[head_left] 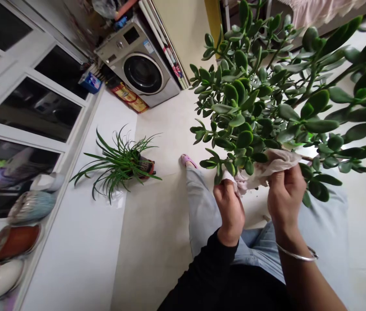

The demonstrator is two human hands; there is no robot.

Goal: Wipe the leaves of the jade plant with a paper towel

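Note:
A large jade plant (241,97) with thick, glossy green leaves fills the upper right. At its lower edge, my left hand (230,207) pinches one end of a crumpled, pale pinkish-white cloth (280,162). My right hand (286,194), with a silver bangle at the wrist, is closed on the cloth's other end. Between the two hands the cloth hangs bunched, close under the leaves and branches. Leaves hide part of the cloth, and whether it touches a leaf I cannot tell.
A potted spider-like plant (121,166) stands by the white wall at left. Beyond it is a washing machine (140,69). Several pots, including a blue one (30,207) and a brown one (14,244), line the windowsill. My jeans-clad legs (200,201) are below.

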